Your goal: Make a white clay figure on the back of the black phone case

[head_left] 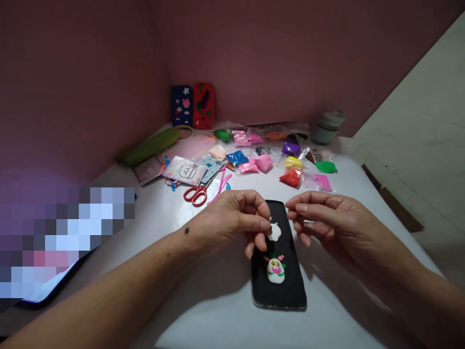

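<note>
A black phone case (290, 291) lies flat on the white table. On its lower half sits a small white clay figure (276, 277) with a pink and yellow face, green trim and striped red-and-white pieces. Further up the case is a flat white clay shape (276, 232), partly hidden by my left fingers. My left hand (243, 218) is over the case's left edge, thumb and forefinger pinched; a tiny dark speck shows at their tips, too small to name. Just right of the case, my right hand (323, 218) has its thumb and forefinger pressed together; anything between them cannot be made out.
Behind the hands lie red-handled scissors (196, 195), pink tools (223, 182), sticker cards (186, 170) and several clay packets (290, 177). Two decorated cases (203, 104) lean on the wall. A green pouch (152, 145), a grey bottle (327, 128) and a blurred-out screen (72, 242) are around.
</note>
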`<state>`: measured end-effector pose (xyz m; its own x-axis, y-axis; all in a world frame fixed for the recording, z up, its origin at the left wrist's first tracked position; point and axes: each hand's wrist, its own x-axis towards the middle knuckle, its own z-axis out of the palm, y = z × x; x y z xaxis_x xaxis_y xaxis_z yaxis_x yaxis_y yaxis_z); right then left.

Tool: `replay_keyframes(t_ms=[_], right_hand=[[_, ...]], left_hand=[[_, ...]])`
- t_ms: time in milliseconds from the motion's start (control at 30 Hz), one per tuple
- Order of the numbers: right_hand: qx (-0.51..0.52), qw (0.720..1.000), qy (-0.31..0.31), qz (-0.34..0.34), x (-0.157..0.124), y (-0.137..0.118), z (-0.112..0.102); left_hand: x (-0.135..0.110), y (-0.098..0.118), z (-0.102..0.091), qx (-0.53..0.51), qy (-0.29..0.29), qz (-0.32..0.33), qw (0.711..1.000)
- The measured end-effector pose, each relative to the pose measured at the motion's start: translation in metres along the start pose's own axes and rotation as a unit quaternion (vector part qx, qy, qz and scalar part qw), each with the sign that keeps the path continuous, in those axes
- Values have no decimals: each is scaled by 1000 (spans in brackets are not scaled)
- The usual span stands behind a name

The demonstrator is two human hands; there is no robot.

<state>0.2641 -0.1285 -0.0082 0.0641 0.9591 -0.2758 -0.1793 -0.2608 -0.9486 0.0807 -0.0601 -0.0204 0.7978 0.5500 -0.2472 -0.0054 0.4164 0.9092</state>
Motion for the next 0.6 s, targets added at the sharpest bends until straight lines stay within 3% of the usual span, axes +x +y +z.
replay_keyframes(t_ms=[133, 300, 467, 600], right_hand=[[-24, 999, 40, -16, -6, -11, -4], [-66, 992, 82, 76, -26, -8, -14], [-71, 985, 110, 115, -24, 7, -26], [-81, 988, 64, 118, -23, 19, -26]], left_hand=[[0, 4, -12, 24, 29, 13, 999], [1, 0, -29, 76, 43, -1, 996], [-2, 4, -21, 84, 50, -26, 995], [-8, 6, -10, 87, 72, -30, 993]])
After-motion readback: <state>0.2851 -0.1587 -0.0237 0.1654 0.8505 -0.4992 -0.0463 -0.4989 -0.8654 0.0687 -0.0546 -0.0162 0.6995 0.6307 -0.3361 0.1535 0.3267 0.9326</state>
